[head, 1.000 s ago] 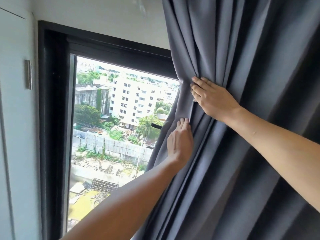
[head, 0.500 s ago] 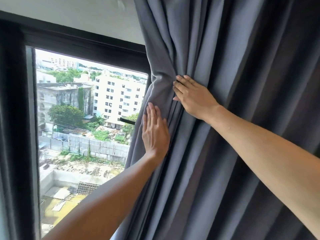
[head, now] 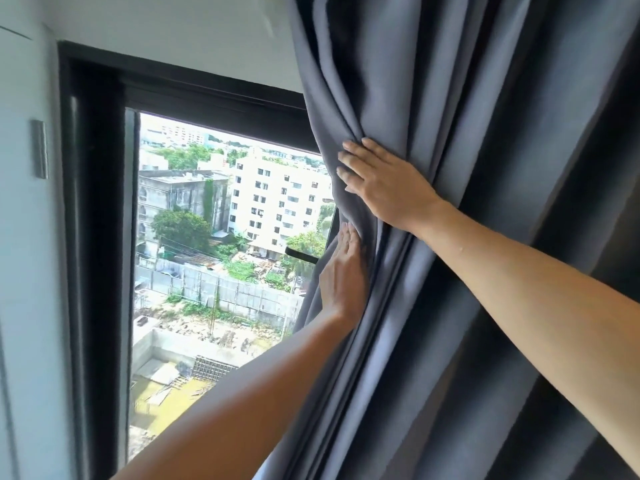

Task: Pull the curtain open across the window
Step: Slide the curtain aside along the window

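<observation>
A grey curtain (head: 467, 237) hangs in heavy folds over the right side of a black-framed window (head: 97, 209); the left part of the glass is uncovered. My right hand (head: 384, 183) lies over a gathered bunch of fabric at the curtain's left edge, fingers wrapped onto the fold and thumb hidden. Just below it, my left hand (head: 343, 271) rests flat against the same edge, fingers straight and pointing up, holding nothing. Both forearms reach in from the bottom and the right.
A black window handle (head: 299, 254) sticks out beside the curtain's edge, near my left hand. A white wall (head: 27, 271) with a small metal fitting (head: 41, 148) stands left of the frame. Buildings and a construction site show through the glass.
My left hand went from curled at the curtain's edge to flat against it. My right hand keeps its hold on the bunched fold. The view swung right, then back left.
</observation>
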